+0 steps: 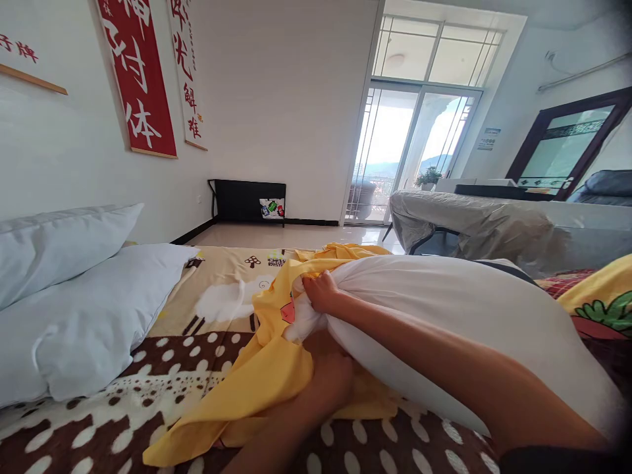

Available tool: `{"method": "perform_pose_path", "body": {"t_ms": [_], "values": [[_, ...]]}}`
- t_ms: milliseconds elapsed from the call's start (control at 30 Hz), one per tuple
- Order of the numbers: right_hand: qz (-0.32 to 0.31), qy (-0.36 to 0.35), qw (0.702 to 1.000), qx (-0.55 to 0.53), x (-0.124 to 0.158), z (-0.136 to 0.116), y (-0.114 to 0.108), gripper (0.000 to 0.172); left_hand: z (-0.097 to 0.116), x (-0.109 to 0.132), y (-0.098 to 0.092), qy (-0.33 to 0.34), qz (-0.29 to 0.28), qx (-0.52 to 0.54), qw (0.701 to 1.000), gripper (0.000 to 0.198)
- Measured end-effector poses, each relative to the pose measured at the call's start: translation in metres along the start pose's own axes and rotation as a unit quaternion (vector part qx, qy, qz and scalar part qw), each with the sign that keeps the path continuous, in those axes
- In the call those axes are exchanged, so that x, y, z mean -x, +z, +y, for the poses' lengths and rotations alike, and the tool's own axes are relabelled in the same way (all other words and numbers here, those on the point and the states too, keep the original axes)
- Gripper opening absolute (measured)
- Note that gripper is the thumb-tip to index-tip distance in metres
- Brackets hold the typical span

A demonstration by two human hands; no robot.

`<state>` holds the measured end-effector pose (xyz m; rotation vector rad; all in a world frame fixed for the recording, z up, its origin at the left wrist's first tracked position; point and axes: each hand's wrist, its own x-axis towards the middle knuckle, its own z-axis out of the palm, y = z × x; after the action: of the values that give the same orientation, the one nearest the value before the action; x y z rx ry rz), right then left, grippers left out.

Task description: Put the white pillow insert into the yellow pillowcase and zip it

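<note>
A large white pillow [434, 309] stretches across the bed from the right, its far end squeezed into folds. My right hand [320, 291] is closed around that gathered end, the arm lying along the pillow. Bunched around the end is a yellow pillowcase [266, 375] with a printed picture, its loose part spread toward the front left. Lower down, my left hand [333, 374] is curled against the yellow cloth beside the pillow. It looks closed on the pillowcase, though its fingertips are hidden and it is slightly blurred.
Two white pillows [89, 322] rest at the left on a brown and cream blanket [217, 355] with dots and a sheep. Another yellow printed cloth [605, 299] lies far right. Beyond stand a plastic-covered piece of furniture [494, 224], a low black stand [237, 201] and glass doors [385, 151].
</note>
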<state>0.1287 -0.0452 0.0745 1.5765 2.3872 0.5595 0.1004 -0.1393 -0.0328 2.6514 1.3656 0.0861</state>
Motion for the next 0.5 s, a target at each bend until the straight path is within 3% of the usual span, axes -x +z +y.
{"method": "perform_pose_path", "body": {"t_ms": [133,267,400,500], "values": [[-0.017,-0.027,0.999,0.014,0.007,-0.005,0.009,0.043,0.002,0.028,-0.034,0.06,-0.02,-0.01,0.998,0.026],[-0.023,-0.053,0.998,0.013,0.017,-0.002,0.005,0.044,-0.025,0.057,-0.092,0.132,-0.025,-0.086,0.987,0.014],[-0.04,-0.094,0.995,-0.006,0.022,0.003,-0.012,0.037,-0.062,0.059,-0.14,0.169,0.074,-0.119,0.976,0.015],[-0.069,-0.144,0.987,-0.03,0.024,-0.002,-0.017,0.025,-0.076,0.052,-0.15,0.175,0.099,-0.084,0.976,0.017]]}}
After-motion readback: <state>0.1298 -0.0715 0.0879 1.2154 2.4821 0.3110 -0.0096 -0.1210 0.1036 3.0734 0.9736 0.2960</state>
